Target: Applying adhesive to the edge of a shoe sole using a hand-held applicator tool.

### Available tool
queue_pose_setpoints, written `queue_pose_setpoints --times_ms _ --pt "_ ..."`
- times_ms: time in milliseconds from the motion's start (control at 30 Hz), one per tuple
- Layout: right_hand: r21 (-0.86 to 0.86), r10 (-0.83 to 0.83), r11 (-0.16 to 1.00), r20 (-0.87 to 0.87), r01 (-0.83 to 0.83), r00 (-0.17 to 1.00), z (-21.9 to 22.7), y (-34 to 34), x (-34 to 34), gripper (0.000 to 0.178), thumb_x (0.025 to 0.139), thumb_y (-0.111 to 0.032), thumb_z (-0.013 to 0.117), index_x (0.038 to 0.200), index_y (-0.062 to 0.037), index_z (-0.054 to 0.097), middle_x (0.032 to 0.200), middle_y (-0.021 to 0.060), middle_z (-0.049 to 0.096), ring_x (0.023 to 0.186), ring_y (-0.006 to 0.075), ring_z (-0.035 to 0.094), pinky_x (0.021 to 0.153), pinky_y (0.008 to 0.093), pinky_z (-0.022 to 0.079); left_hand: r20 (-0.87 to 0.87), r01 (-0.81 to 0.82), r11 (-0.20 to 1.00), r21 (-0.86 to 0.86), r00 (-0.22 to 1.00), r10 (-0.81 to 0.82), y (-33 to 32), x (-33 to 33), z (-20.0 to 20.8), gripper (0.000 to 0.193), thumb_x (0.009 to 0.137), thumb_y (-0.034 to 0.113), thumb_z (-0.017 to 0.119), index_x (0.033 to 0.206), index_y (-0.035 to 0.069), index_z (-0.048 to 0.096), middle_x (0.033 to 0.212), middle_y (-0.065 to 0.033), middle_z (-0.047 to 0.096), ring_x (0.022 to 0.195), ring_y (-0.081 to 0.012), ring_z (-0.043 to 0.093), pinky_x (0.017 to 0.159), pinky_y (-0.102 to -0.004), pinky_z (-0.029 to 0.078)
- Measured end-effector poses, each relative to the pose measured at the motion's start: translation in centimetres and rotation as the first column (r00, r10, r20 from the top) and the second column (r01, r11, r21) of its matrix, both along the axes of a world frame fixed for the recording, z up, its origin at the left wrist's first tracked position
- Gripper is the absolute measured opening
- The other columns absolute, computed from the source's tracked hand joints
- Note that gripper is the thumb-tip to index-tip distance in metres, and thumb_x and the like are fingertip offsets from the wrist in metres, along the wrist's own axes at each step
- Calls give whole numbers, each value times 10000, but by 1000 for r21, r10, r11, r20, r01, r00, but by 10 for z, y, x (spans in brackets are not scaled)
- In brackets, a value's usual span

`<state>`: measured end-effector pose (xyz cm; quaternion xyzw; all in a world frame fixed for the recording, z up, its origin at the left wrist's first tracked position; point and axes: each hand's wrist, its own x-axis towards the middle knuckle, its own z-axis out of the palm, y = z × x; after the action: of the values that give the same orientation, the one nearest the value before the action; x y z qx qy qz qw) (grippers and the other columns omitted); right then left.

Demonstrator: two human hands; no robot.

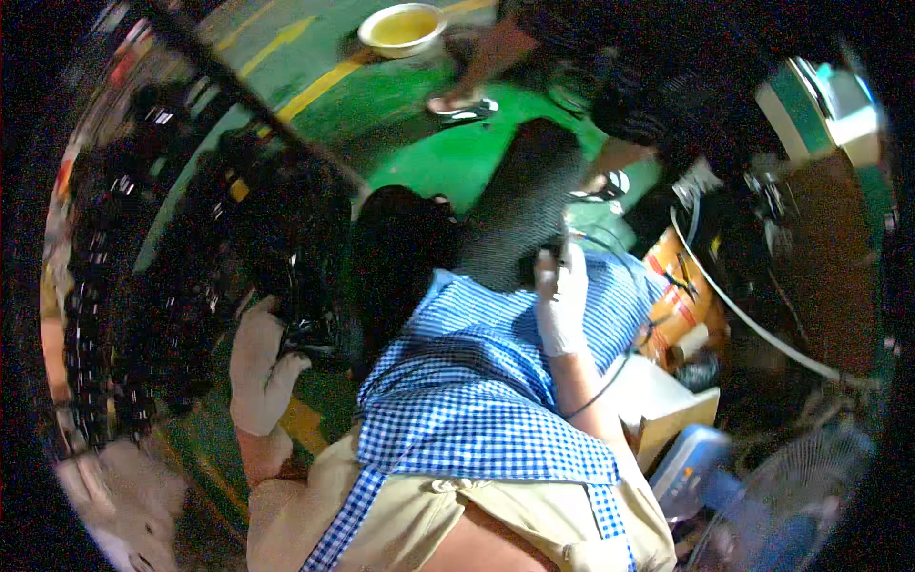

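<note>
My left hand (262, 372), in a white glove, is at the left with its thumb and fingers around a black glossy piece (319, 336). That piece merges with the dark background, so its shape is unclear. My right hand (563, 303), in a white glove with fingertips showing, is over my lap, closed around a small dark tool (545, 266). Most of the tool is hidden by the hand and blurred. A long dark grey object with a finely ribbed surface (519, 205) extends away from my lap, beside the right hand. A blue-and-white checked apron (486, 410) covers my lap.
Black glossy parts hang in rows on a rack (124, 286) at the left. Ahead, another person's sandalled foot (464, 110) is on the green floor, near a white basin (402, 30) of yellow liquid. A cardboard box (677, 424) and a fan (801, 486) stand at the right.
</note>
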<state>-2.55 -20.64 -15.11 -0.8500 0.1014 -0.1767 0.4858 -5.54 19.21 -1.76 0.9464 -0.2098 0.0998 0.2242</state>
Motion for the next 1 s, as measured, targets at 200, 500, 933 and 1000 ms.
queue_pose_setpoints --times_ms 200,500,933,1000 --pt "0 11 1000 58 -11 998 9 -3 -22 255 881 -146 767 1058 -35 622 946 176 599 839 388 622 760 447 523 208 580 813 -56 803 -559 -127 88 15 305 731 208 844 798 64 584 739 -81 572 731 -307 599 1051 -573 478" --pt "-176 -3 984 167 33 986 35 -30 -58 358 806 -98 807 1128 -27 668 1096 169 652 1056 375 651 909 433 552 127 561 817 131 808 -575 -173 81 8 214 732 174 876 861 144 709 900 -75 669 1010 -315 682 1079 -559 480" --pt "439 222 870 55 -223 973 30 -14 -60 161 996 -172 694 983 -25 629 836 113 548 717 264 548 661 362 450 250 586 800 125 762 -597 -148 63 3 405 697 4 885 1035 214 813 1073 -9 652 1012 -223 659 819 -363 572" --pt "469 210 852 101 -233 972 28 -9 -57 153 989 -164 705 993 -30 633 838 111 548 709 261 549 651 363 451 264 578 809 111 767 -585 -146 62 1 412 684 -2 885 1028 212 811 1073 -14 650 1008 -235 657 824 -363 571"
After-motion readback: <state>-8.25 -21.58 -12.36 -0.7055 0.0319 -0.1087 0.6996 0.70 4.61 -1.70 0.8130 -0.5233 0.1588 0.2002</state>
